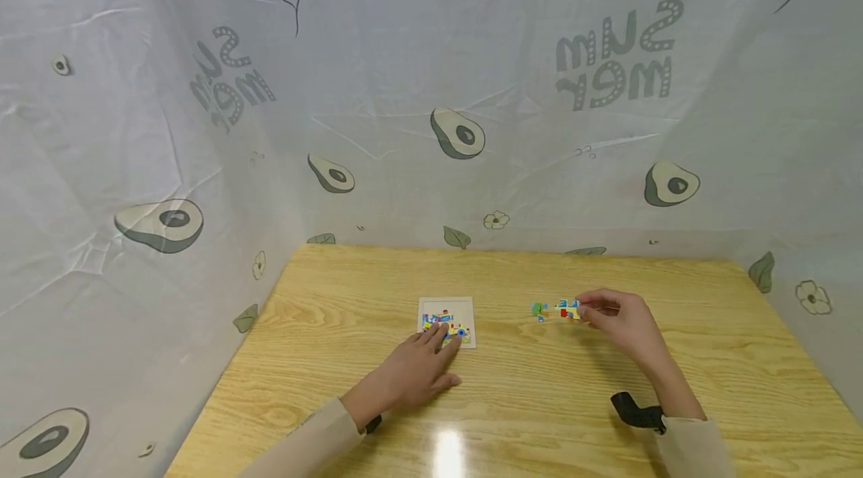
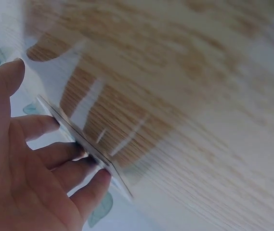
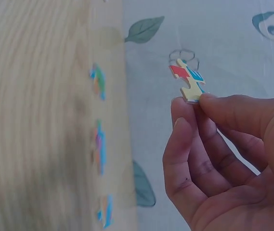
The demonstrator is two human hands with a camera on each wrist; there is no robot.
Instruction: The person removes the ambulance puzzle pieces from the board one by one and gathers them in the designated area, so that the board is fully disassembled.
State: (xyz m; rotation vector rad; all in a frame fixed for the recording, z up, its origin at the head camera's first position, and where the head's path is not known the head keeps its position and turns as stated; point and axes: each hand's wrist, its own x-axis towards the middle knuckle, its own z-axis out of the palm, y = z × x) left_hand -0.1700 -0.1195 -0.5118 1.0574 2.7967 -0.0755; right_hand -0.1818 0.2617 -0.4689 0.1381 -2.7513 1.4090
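A small square puzzle board (image 1: 460, 307) with a pale frame and a colourful, partly filled vehicle picture lies on the table. My left hand (image 1: 419, 371) rests on its near part, with fingers extended over the picture. In the left wrist view the fingertips (image 2: 104, 177) touch the board's edge. To the right, my right hand (image 1: 623, 321) is raised over the table and pinches a jigsaw piece (image 3: 190, 87) between thumb and fingers. The piece is cream with a red patch and blue-and-white stripes.
Several loose jigsaw pieces lie near the right hand, among them a green and blue one (image 1: 537, 309). In the right wrist view they form a row, with a blue and orange piece (image 3: 106, 211) lowest. A printed curtain (image 1: 404, 88) hangs behind the wooden table (image 1: 337, 291).
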